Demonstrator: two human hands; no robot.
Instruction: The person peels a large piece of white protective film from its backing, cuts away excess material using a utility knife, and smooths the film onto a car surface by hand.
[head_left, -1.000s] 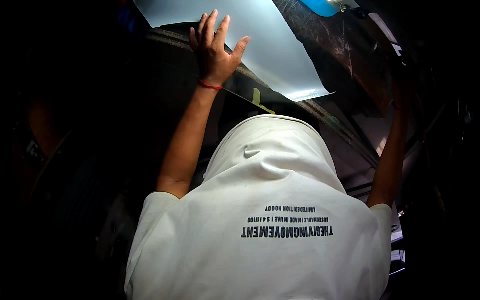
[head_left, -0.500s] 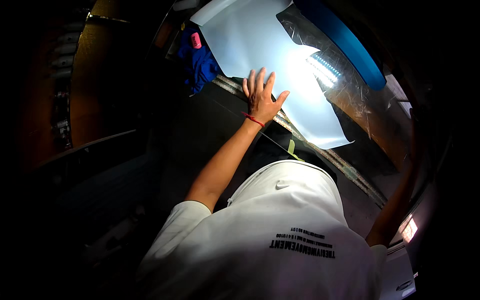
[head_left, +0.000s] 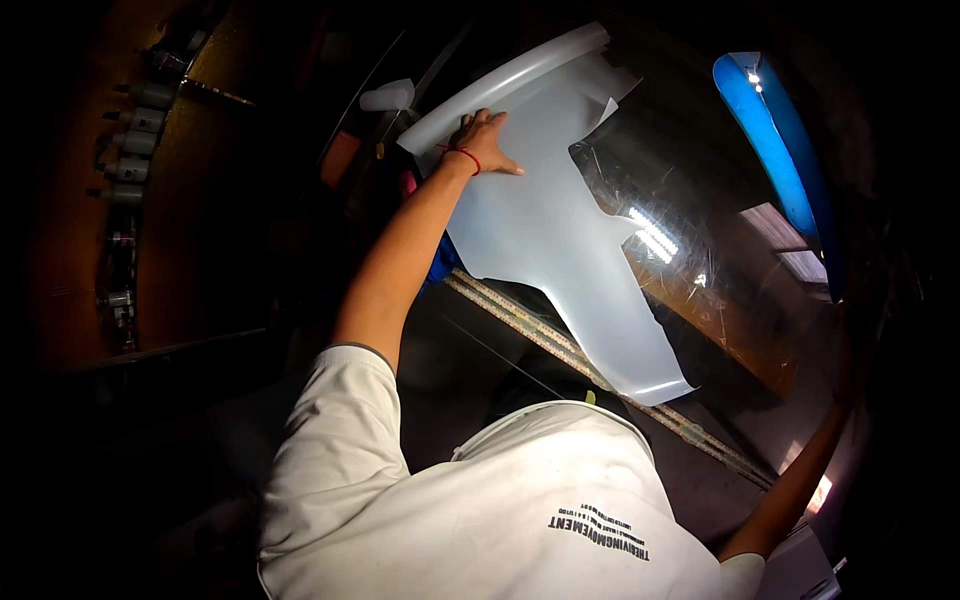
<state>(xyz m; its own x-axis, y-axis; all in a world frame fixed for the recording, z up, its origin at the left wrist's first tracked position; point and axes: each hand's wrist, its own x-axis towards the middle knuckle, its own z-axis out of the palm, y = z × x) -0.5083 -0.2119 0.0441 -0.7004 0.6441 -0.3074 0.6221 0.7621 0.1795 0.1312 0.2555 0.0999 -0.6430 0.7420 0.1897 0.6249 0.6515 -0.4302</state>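
Note:
My left hand (head_left: 487, 145) rests on a large pale sheet (head_left: 520, 220), fingers spread and partly bent, thumb stretched out. A red string is round its wrist. The sheet looks thin and smooth, with cut-out edges and a rolled-over far end just beyond the hand. My right forearm (head_left: 805, 470) reaches forward along the right side. Its hand is lost in the dark near the lower end of a long, curved blue strip (head_left: 775, 150), so I cannot make out its fingers or whether it touches the strip.
The sheet lies over a dark, shiny, scratched surface (head_left: 730, 290) that reflects lamps. Ruler-like strips (head_left: 520, 318) run along its near edge. A blue cloth (head_left: 438, 265) shows beside the sheet, and a pale cylindrical object (head_left: 388, 96) beyond. Several grey tools (head_left: 140, 143) line the far left.
My left hand has moved farther along the sheet, toward its rolled end. The view has shifted; the sheet appears lower, and the blue strip appears farther right and more upright.

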